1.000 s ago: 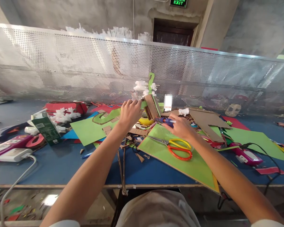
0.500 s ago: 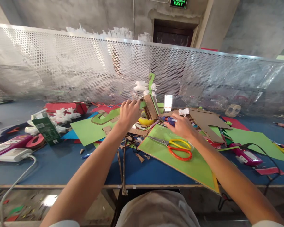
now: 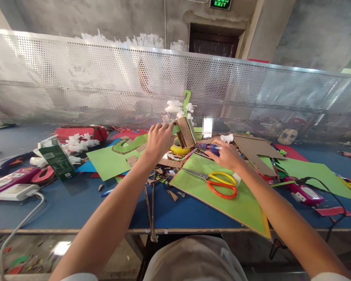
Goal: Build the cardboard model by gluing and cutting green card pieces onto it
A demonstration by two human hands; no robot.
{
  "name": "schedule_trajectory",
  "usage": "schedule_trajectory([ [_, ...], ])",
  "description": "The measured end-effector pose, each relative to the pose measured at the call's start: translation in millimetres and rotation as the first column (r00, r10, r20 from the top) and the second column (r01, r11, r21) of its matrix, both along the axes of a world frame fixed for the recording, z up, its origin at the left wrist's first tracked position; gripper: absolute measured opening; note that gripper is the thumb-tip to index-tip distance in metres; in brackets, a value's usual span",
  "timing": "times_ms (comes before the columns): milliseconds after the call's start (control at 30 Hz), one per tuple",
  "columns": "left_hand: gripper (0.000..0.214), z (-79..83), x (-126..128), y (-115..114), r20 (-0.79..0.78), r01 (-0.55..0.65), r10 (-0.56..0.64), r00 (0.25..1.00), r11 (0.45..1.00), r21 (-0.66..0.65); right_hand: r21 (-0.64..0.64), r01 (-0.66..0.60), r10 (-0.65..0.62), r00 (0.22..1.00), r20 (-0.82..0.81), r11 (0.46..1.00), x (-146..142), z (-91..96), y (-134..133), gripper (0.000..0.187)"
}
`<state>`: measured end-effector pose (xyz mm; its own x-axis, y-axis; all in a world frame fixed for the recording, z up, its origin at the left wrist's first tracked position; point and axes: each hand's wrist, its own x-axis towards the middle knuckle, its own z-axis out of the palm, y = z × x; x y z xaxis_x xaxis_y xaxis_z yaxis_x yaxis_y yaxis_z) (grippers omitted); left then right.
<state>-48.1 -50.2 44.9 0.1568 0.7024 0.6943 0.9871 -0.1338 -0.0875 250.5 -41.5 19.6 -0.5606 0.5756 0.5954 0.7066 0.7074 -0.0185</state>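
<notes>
- The person's right hand [image 3: 226,154] has drawn a little to the right, taking the blue glue gun [image 3: 210,147] with it. A second ago the nozzle lay across the lower edge of the cardboard piece [image 3: 185,132]; now it points at that piece's lower right corner, at or just beside it (whether they touch cannot be told).
- That small retreat leaves more of the lower edge in view, which suggests work there has paused or moved along to the corner. No fresh glue can be made out.
- The right hand's grip is closed around the glue gun's body; the trigger finger cannot be seen well enough to judge.
- The left hand [image 3: 160,140] has barely moved. It appears to grip the cardboard piece from its left side, though the fingertips are hidden behind it.
- The cardboard piece stands tilted in front of the person, near the middle of the table [image 3: 105,214], and has swung very slightly left. Its base overlaps the yellow roll [image 3: 179,149] in view, so whether it rests on anything is unclear.
- A curled green strip [image 3: 186,102] and white tufts [image 3: 174,105] show above the cardboard piece; how they join it cannot be told.
- The scissors [image 3: 210,178] have stayed put on the green sheet [image 3: 206,199], their handles towards the right forearm, touched by neither hand.
</notes>
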Motion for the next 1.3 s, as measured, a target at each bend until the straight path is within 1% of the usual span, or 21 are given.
schedule_trajectory([
  [133, 0.038, 1.7, 1.9, -2.3, -0.006, -0.013, 0.013, 1.000, 1.000, -0.005, 0.028, 0.012, -0.011, 1.000, -0.019, 1.000, -0.9, -1.9, 1.6, 0.036],
  [333, 0.034, 1.0, 3.5, -2.5, -0.034, 0.004, -0.004, 0.999, 1.000, 0.007, 0.085, 0.043, -0.045, 0.999, 0.017, 0.995, -2.5, -2.9, 3.5, 0.036],
  [467, 0.034, -0.1, 6.2, -3.3, -0.055, 0.029, -0.028, 0.998, 0.999, 0.025, 0.126, 0.046, -0.046, 0.999, -0.009, 0.991, -1.5, -4.4, 6.4, 0.036],
  [600, 0.036, -0.1, 11.6, -5.6, -0.067, 0.066, -0.064, 0.996, 0.997, 0.032, 0.132, 0.039, -0.036, 0.999, -0.026, 0.990, 0.2, -5.1, 7.9, 0.037],
  [800, 0.038, 0.5, 18.9, -8.9, -0.102, 0.092, -0.091, 0.991, 0.996, 0.014, 0.145, 0.098, -0.084, 0.992, -0.098, 0.985, -0.8, -1.6, 4.1, 0.037],
  [867, 0.038, 0.3, 19.0, -8.9, -0.103, 0.095, -0.093, 0.990, 0.995, 0.013, 0.140, 0.100, -0.087, 0.992, -0.096, 0.985, -0.1, 0.2, 2.9, 0.036],
  [933, 0.037, -0.4, 17.3, -7.7, -0.093, 0.097, -0.095, 0.991, 0.995, 0.021, 0.120, 0.074, -0.066, 0.996, -0.062, 0.990, 1.4, 2.3, 2.1, 0.036],
  [1000, 0.036, -1.7, 14.4, -5.6, -0.080, 0.093, -0.091, 0.993, 0.995, 0.028, 0.082, 0.045, -0.044, 0.999, -0.012, 0.996, 3.2, 4.7, 1.0, 0.036],
  [1133, 0.034, -3.9, 9.1, -1.6, -0.078, 0.083, -0.080, 0.994, 0.996, 0.027, 0.010, 0.042, -0.043, 0.998, 0.045, 0.999, 6.0, 9.6, -1.8, 0.035],
  [1200, 0.034, -4.0, 8.5, -1.2, -0.084, 0.080, -0.078, 0.993, 0.996, 0.027, -0.002, 0.027, -0.026, 0.999, 0.041, 1.000, 7.1, 11.0, -2.5, 0.034],
  [1300, 0.035, -3.9, 11.5, -2.7, -0.090, 0.085, -0.082, 0.993, 0.996, 0.031, 0.014, -0.004, 0.004, 1.000, 0.000, 1.000, 8.5, 10.3, -1.3, 0.033],
])
